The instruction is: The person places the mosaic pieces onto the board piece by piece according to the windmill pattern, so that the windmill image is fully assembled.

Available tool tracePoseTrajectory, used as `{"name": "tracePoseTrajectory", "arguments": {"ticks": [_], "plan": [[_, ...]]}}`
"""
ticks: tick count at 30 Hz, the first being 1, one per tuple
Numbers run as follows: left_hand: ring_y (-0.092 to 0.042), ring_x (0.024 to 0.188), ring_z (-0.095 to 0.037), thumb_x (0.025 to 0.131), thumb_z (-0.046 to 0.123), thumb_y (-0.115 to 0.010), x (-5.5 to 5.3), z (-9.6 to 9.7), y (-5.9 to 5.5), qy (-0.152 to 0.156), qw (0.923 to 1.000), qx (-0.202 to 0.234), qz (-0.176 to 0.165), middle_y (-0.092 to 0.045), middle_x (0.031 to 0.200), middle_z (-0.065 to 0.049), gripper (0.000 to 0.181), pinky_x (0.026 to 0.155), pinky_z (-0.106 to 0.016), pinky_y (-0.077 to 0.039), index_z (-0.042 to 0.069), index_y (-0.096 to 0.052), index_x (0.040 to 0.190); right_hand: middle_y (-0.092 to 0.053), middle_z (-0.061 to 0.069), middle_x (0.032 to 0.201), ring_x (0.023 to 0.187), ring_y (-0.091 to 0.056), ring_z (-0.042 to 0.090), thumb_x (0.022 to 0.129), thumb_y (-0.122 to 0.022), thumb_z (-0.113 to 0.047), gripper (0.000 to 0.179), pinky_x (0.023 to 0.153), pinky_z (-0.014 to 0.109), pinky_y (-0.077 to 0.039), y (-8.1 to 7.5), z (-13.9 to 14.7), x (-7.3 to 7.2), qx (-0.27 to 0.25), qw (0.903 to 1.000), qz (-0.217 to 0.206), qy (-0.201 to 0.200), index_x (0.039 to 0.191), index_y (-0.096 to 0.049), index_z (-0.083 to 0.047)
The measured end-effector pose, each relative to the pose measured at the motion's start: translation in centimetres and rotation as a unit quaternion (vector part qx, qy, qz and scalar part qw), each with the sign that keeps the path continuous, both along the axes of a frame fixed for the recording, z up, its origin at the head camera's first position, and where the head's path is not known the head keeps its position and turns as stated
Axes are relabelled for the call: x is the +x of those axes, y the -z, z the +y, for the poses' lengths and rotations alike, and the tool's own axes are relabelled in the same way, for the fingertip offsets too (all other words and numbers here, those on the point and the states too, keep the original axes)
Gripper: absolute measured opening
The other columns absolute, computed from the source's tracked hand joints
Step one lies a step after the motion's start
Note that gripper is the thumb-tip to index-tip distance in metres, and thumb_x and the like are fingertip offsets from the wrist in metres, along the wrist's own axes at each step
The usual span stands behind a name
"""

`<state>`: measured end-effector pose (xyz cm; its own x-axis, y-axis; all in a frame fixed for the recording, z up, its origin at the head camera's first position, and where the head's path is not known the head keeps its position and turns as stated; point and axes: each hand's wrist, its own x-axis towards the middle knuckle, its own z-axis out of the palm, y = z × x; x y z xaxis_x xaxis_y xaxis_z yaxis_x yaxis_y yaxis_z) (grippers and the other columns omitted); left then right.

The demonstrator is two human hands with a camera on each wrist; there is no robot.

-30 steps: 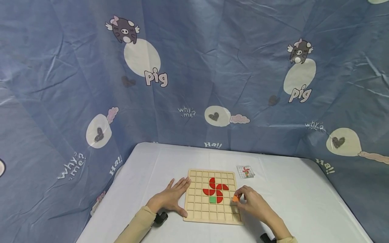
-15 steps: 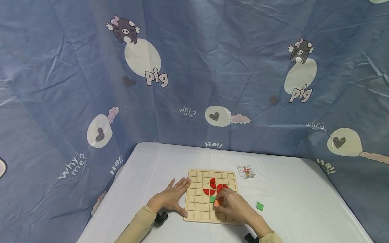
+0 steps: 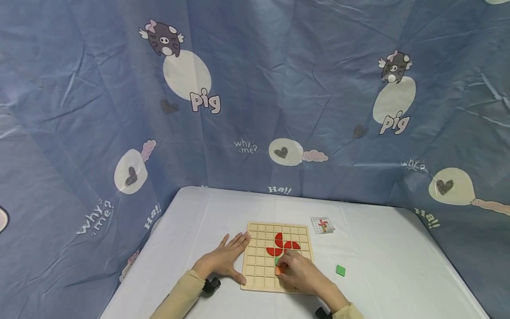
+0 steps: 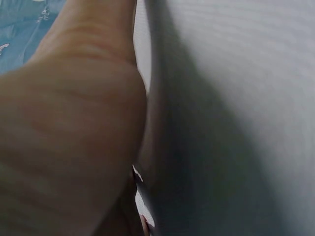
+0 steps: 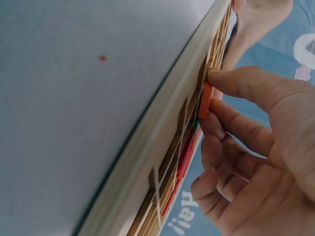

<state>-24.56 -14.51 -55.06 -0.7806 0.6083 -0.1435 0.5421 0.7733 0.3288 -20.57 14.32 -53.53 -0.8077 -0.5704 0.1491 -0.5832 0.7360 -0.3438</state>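
A wooden grid board (image 3: 255, 274) lies on the white table, with red quarter-round pieces (image 3: 283, 246) forming a pinwheel and a green square (image 3: 276, 260) under them. My right hand (image 3: 296, 272) pinches an orange piece (image 3: 280, 269) over the board just below the green square. In the right wrist view the orange piece (image 5: 205, 101) sits between thumb and forefinger against the board (image 5: 162, 147). My left hand (image 3: 225, 259) lies flat on the table, fingers straight, touching the board's left edge; the left wrist view shows only its palm (image 4: 69, 132) close up.
A loose green square (image 3: 340, 270) lies on the table right of the board. A small pattern card (image 3: 322, 225) sits beyond the board's far right corner. Blue printed cloth (image 3: 255, 88) hangs behind and at both sides of the table (image 3: 390, 266).
My right hand carried the orange piece from the board's right edge leftward to the cells under the green square. A green square on the table came into sight as it moved. The left hand stayed.
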Motion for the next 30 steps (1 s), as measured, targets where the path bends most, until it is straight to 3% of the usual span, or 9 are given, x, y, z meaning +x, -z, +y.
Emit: {"name": "tracePoseTrajectory", "arguments": {"ticks": [11,20,30], "plan": [[-0.007,0.151,-0.031,0.060,0.071,-0.074,-0.02,-0.03,0.09,0.000,1.0000,-0.005,0.009,-0.006,0.164,-0.011,0.132,0.119,-0.061,-0.003,0.007,-0.009,0.156,-0.056,-0.011,0.094,0.083,-0.047,0.001,0.081,-0.077,-0.031,0.022,0.065,0.022,-0.049,0.04,-0.09,0.11,0.012,0.9999,0.010,0.001,0.098,-0.070,-0.018],[-0.005,0.151,-0.031,0.061,0.073,-0.072,0.03,-0.08,0.26,0.012,0.9999,-0.007,0.009,-0.003,0.164,-0.011,0.133,0.119,-0.062,-0.002,0.007,-0.006,0.156,-0.056,-0.012,0.094,0.083,-0.049,0.001,0.082,-0.076,-0.031,0.022,0.068,0.025,-0.052,0.26,0.03,0.15,0.008,1.0000,-0.002,0.002,0.099,-0.071,-0.018],[-0.007,0.151,-0.031,0.060,0.072,-0.073,-0.03,-0.02,0.17,0.001,1.0000,-0.005,0.008,-0.006,0.164,-0.010,0.133,0.119,-0.061,-0.003,0.008,-0.009,0.156,-0.057,-0.011,0.094,0.081,-0.049,0.002,0.083,-0.075,-0.029,0.020,0.068,0.022,-0.049,0.18,0.00,0.07,-0.007,0.9997,-0.022,0.007,0.099,-0.071,-0.018]]}}
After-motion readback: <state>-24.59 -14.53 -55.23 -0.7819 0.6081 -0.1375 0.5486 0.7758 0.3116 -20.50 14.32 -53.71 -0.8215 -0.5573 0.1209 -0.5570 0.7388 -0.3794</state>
